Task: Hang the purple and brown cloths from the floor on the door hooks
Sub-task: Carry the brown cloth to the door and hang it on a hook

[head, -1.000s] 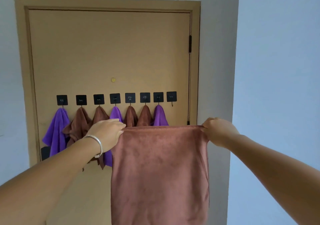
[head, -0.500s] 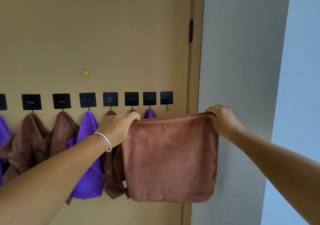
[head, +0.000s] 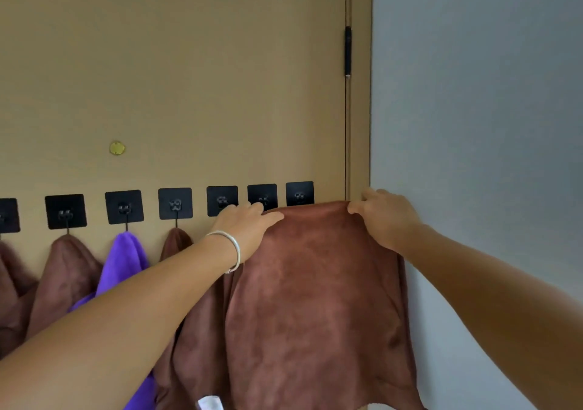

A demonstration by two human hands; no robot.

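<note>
Both hands hold one brown cloth (head: 315, 299) flat against the tan door (head: 189, 78), just below the row of hooks. The left hand (head: 249, 230) grips the cloth's upper left corner; its fingers (head: 271, 219) lie pressed together over the top edge. A silver bangle (head: 232, 248) circles the left wrist. The right hand (head: 385, 217) grips the upper right corner, fingers curled and pinching the fabric where door meets frame.

Edges and clearance:
- The cloth's top edge runs level, touching the lower rim of the rightmost hook plate (head: 299, 192); the hook beneath that plate is hidden by the cloth.
- The cloth's right side overlaps the door frame (head: 358, 125) and reaches the grey wall (head: 473, 125).
- A black hinge (head: 348, 50) sits on the frame, well above the hands.
- The door surface above the plates is bare apart from a small brass disc (head: 117, 148).

Hooks and their loads:
- Seven square black plates are visible; the leftmost is cut off by the picture edge.
- A purple cloth (head: 124, 261) hangs from the third plate.
- A hung brown cloth (head: 64, 271) hangs from the second plate; others hang beside it, partly hidden by the left forearm.

Labels: a white tag (head: 209, 403) shows at the lower edge of a brown cloth; no writing is legible. The plate markings are too blurred to read.
</note>
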